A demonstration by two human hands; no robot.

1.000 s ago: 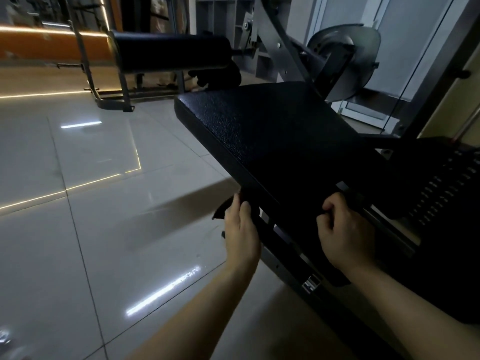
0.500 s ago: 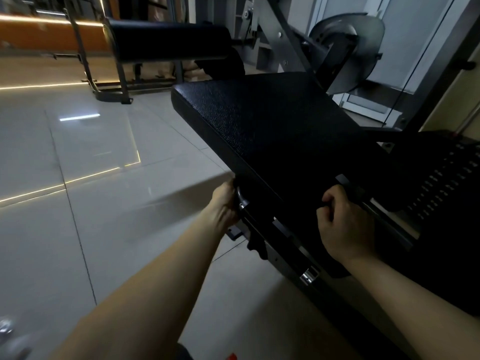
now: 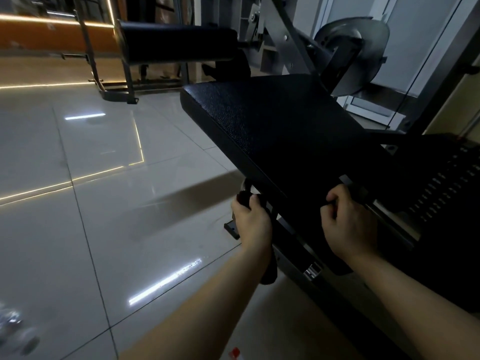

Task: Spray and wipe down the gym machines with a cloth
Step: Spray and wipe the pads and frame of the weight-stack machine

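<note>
A black padded seat of a gym machine slopes from upper left down to lower right. My left hand is under the pad's near left edge, fingers curled round a black knob. A dark elongated piece hangs below that hand; cloth or lever, I cannot tell. My right hand is at the pad's near edge, fingers curled and pinching the dark edge. No cloth of another colour shows.
A black roller pad on a grey frame stands behind the seat. A perforated dark panel lies to the right. Glossy floor tiles spread to the left, with a blurred shiny object at the bottom left corner.
My left hand drew back a little from the pad's underside and now wraps the knob with its back towards me. My right hand has stayed at the pad's edge.
</note>
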